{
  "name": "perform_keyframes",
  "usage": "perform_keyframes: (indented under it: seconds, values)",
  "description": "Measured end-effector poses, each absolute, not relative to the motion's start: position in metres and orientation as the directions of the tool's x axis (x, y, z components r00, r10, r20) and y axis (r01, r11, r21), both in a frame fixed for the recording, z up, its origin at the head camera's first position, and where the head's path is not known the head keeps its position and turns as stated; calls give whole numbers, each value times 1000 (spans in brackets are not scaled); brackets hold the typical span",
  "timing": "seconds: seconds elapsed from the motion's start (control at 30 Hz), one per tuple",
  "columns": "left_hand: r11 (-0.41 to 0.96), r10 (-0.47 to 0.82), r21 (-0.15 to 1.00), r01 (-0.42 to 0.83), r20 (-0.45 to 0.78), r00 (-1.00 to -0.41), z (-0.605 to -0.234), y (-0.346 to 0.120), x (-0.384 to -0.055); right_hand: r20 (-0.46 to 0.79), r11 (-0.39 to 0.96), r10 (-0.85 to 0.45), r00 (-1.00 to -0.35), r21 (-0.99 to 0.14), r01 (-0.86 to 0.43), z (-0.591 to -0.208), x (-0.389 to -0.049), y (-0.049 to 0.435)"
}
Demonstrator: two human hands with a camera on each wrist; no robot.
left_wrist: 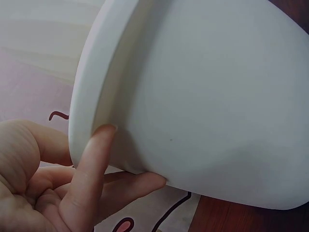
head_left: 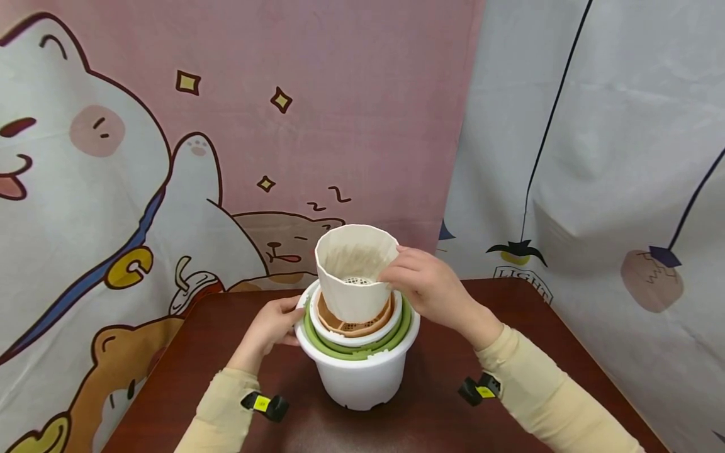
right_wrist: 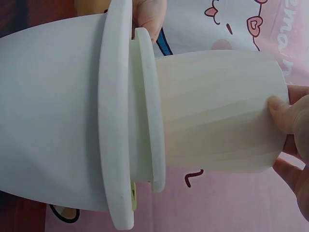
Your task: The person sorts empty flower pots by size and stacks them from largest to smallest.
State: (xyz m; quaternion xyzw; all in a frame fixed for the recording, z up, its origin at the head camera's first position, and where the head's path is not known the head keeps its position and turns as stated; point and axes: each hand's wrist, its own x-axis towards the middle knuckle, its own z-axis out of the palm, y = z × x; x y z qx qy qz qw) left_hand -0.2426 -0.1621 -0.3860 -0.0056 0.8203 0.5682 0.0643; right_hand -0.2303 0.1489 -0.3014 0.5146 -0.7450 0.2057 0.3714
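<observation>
A large white flower pot (head_left: 360, 382) stands upright on the table, with a green pot (head_left: 362, 353), a smaller white pot (head_left: 350, 341) and an orange-brown pot (head_left: 370, 329) nested inside it. My left hand (head_left: 275, 325) grips the large pot's rim at its left side, thumb and fingers around the lip in the left wrist view. With my right hand (head_left: 426, 286) I pinch the rim of a cream pot (head_left: 351, 301) that has a faceted wall and a perforated bottom. Its lower end sits within the orange-brown pot's opening, its upper part standing well above the stack.
The dark red-brown table (head_left: 453, 409) extends around the stack on both sides. Behind it hangs a cloth backdrop (head_left: 362, 126) printed with cartoon animals. A black wrist camera (head_left: 265, 404) is strapped on the left sleeve and another camera (head_left: 479, 389) on the right.
</observation>
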Motion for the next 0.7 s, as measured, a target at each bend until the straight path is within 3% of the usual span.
perform_keyframes:
  seconds: [0.4,0.7]
  values:
    - [351,71,933,-79,-110,-991,-385,-162,-242,753,348,-638,-161,96,-933,-308,-234,145]
    - [355,70,931,-84,-116,-991,-385,-162,-242,724,341,-665,-183,76,-937,-313,-236,144]
